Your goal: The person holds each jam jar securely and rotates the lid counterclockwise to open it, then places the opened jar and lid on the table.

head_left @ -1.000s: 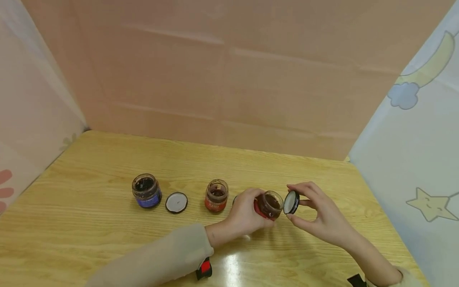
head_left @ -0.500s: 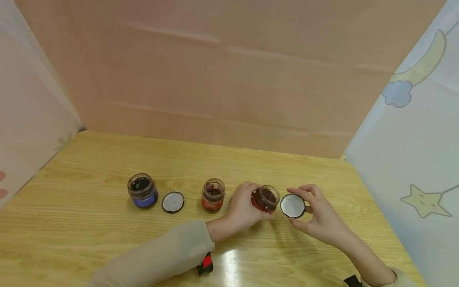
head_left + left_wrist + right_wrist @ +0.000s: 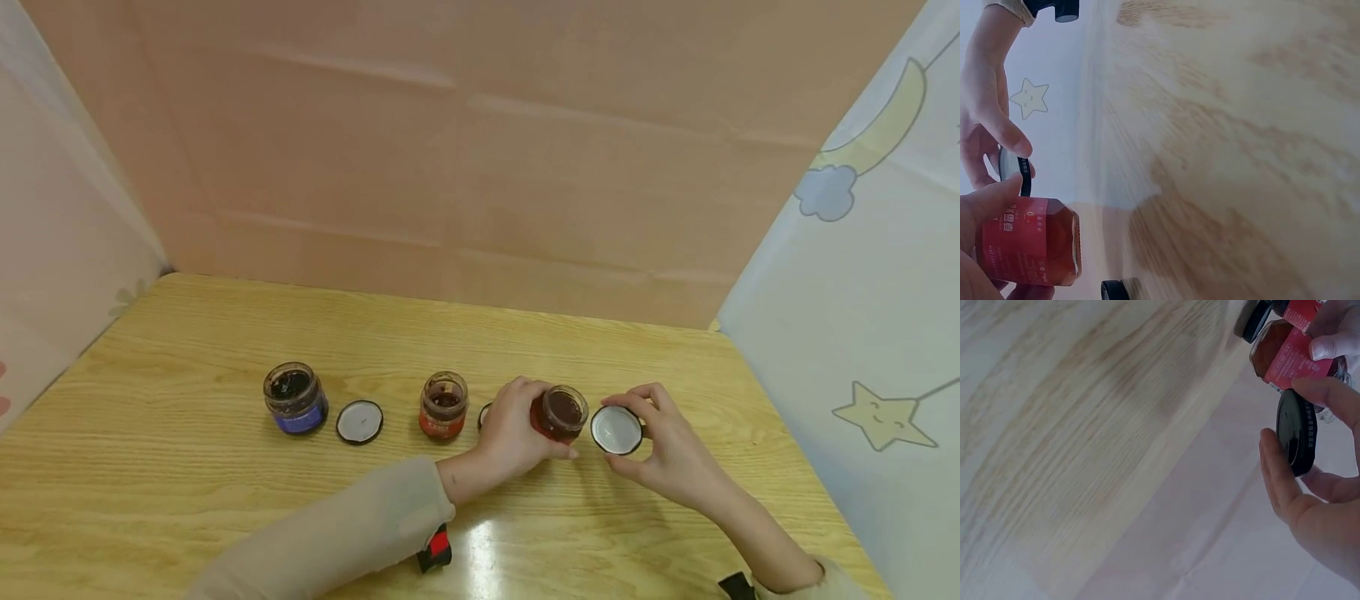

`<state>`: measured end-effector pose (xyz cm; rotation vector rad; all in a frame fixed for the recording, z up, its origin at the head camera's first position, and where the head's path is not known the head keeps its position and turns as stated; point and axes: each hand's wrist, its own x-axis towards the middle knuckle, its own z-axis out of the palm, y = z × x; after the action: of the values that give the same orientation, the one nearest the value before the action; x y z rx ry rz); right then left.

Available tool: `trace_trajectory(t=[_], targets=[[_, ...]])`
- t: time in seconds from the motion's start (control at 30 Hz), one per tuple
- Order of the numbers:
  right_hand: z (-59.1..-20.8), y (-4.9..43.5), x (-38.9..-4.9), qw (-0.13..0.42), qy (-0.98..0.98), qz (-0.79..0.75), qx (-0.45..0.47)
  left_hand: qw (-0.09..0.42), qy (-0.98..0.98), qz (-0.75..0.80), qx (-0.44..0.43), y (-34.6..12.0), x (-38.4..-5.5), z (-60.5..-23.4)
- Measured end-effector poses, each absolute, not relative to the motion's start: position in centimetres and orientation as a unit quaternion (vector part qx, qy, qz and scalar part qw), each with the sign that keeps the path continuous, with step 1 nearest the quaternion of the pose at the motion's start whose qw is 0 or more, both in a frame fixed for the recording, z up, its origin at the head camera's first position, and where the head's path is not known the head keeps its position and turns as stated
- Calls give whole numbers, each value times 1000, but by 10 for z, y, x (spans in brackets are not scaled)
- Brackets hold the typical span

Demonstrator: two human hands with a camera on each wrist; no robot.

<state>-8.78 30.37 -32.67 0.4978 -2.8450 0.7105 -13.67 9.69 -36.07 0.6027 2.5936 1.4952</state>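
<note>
My left hand grips a glass sauce jar with a red label, its open mouth facing up and a dark filling inside. In the left wrist view the jar's red label shows under the thumb. Just to the right, my right hand pinches a black jar lid by its rim, with the pale inner side toward the head camera. The right wrist view shows the lid's black outer face between thumb and fingers. A small gap separates lid and jar in the head view.
Left of my hands stands a second uncovered red-labelled jar. A lid lies partly hidden behind my left hand. Farther left are a blue-labelled uncovered jar and a lid lying inner side up on the wooden table.
The lid in my right hand has turned from edge-on to showing its inner side, and moved slightly off the jar's mouth. My left hand keeps its grip on the jar.
</note>
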Motion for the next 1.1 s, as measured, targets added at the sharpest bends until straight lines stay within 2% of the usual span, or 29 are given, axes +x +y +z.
trace_trajectory(t=[0.13, 0.3, 0.6, 1.1], targets=[[-330, 306, -89, 117, -957, 203, 169, 48, 844, 498, 195, 98, -138, -360], [-333, 311, -89, 127, -961, 184, 161, 59, 834, 512, 195, 103, -141, -360], [-340, 315, -90, 62, -973, 183, 125, 66, 841, 501, 194, 107, -142, -364], [-350, 321, -99, 35, -971, 190, 140, 70, 848, 488, 195, 115, -144, -368]])
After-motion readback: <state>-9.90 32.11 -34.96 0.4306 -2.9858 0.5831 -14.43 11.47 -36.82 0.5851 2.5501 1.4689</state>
